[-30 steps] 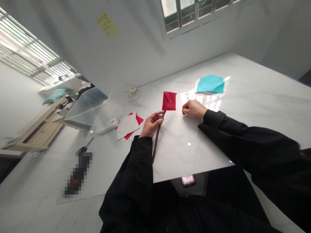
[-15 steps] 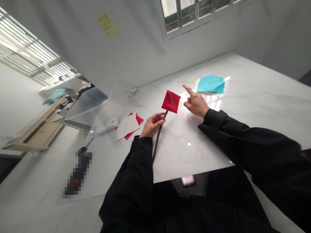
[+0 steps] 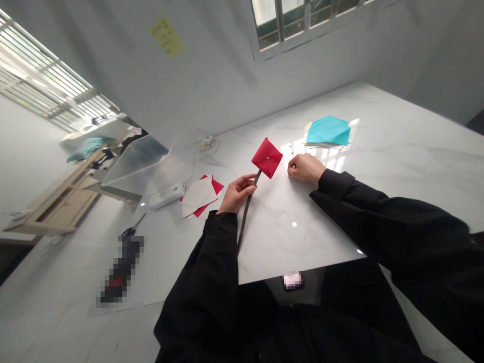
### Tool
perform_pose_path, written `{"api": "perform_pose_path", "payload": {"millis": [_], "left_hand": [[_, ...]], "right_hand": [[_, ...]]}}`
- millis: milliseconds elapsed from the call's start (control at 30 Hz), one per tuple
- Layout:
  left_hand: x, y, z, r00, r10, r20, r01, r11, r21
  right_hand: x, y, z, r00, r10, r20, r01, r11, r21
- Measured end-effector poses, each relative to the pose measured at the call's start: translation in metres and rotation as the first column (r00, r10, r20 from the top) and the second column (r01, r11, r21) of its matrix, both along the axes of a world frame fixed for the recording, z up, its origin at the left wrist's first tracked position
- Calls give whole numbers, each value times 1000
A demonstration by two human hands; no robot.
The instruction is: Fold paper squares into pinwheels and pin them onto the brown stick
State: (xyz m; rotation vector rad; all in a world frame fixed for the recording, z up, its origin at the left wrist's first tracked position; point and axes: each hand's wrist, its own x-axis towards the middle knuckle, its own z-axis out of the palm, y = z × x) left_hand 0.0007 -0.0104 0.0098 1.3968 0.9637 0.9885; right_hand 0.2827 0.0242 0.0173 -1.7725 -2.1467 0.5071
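My left hand (image 3: 238,192) grips a thin brown stick (image 3: 244,220) that carries a folded red paper square (image 3: 266,157) pinned at its top. The red square stands on a corner, like a diamond, just above the white marble table (image 3: 378,151). To its right, my right hand (image 3: 304,167) rests on the table with its fingers curled shut, a short gap from the red paper. Nothing shows inside that fist.
Teal and pale paper sheets (image 3: 327,131) lie at the back right. Red and white sheets (image 3: 200,195) lie left of my left hand, beside a white power strip (image 3: 166,196). Scissors (image 3: 130,231) and a clear plastic box (image 3: 136,164) sit further left.
My right hand, which pointed a finger up beside the red paper, has dropped to the table and curled into a fist. The red square has turned from flat-sided to standing on a corner.
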Motion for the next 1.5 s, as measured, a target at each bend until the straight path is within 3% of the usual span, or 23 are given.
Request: {"api": "perform_pose_path", "payload": {"millis": [200, 433, 600, 733, 767, 833, 900, 967, 1133, 1433, 1500], "left_hand": [[1, -1, 1, 1000, -4, -23, 4, 1000, 12], [0, 1, -2, 1000, 7, 4, -7, 1000, 13], [1, 0, -2, 1000, 9, -3, -8, 1000, 10], [1, 0, -2, 1000, 8, -5, -8, 1000, 16], [1, 0, -2, 1000, 7, -1, -7, 1000, 16], [1, 0, -2, 1000, 11, 8, -11, 1000, 18], [2, 0, -1, 1000, 21, 14, -22, 1000, 18], [3, 0, -1, 999, 33, 13, -33, 999, 16], [5, 0, 0, 999, 41, 35, -41, 999, 8], [6, 0, 2, 998, 43, 36, -43, 999, -6], [6, 0, 1, 998, 42, 36, -42, 999, -7]], "right_hand": [[1, -1, 4, 980, -72, -186, 109, 974, 199], [2, 1, 1, 995, 76, -67, -76, 997, -9], [3, 4, -3, 991, 10, -133, -1, 998, 63], [0, 5, -2, 951, -98, -295, 123, 990, 68], [-1, 4, -1, 940, -72, -333, 82, 997, 16], [-5, 1, 1, 922, 92, -377, -151, 980, -130], [-9, -2, 2, 879, 275, -389, -386, 890, -242], [-12, -5, 4, 862, 336, -380, -449, 854, -264], [-10, -3, 2, 895, 276, -351, -365, 905, -218], [-8, -2, 1, 898, 258, -356, -346, 914, -210], [-6, -1, 2, 916, 204, -346, -282, 940, -194]]}}
